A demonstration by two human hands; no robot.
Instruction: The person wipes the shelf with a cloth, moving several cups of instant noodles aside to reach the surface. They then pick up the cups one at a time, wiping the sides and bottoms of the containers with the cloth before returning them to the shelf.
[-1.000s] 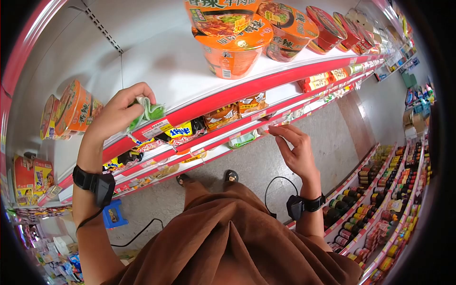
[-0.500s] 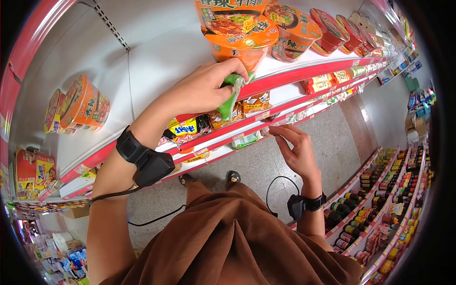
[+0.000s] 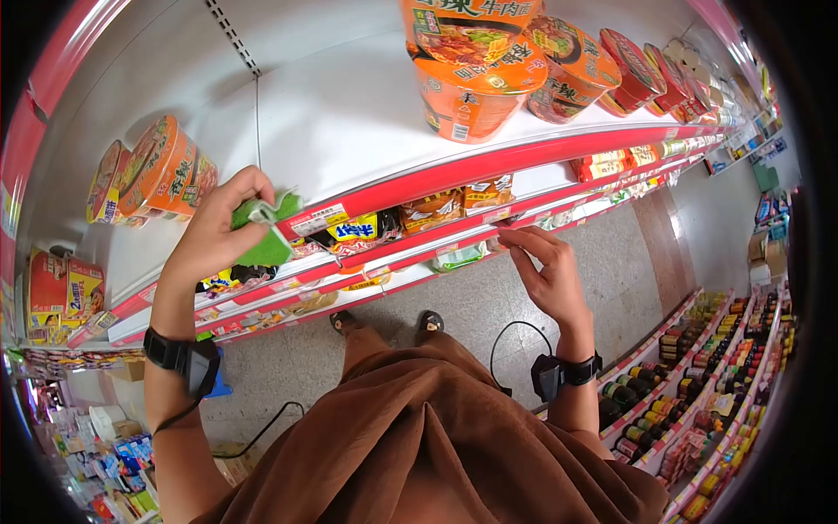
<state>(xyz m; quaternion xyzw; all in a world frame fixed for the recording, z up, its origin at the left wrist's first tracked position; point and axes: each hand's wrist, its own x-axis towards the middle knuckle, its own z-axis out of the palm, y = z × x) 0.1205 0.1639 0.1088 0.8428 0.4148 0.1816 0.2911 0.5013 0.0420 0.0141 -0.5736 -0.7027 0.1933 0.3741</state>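
Note:
My left hand [image 3: 214, 229] is closed around a green cloth [image 3: 269, 251] with a pale underside. It grips the cloth at the red front edge [image 3: 397, 188] of the upper white shelf [image 3: 340, 144], beside a price label [image 3: 321, 218]. Orange instant noodle bowls [image 3: 172, 168] stand just beyond that hand on the left. My right hand [image 3: 554, 281] hangs in front of the lower shelves, empty, with its fingers loosely bent and the thumb apart.
More orange noodle bowls [image 3: 471, 100] are stacked at the upper middle, with red bowls [image 3: 630, 74] farther right. Bagged noodles [image 3: 362, 229] fill part of the shelf below. Bottles [image 3: 642, 380] line another shelf at the lower right. Black cables hang from both wrist devices.
My left hand has slid the green cloth leftward along the shelf edge, away from the stacked orange bowls. The view has shifted slightly; my right hand stays nearly still.

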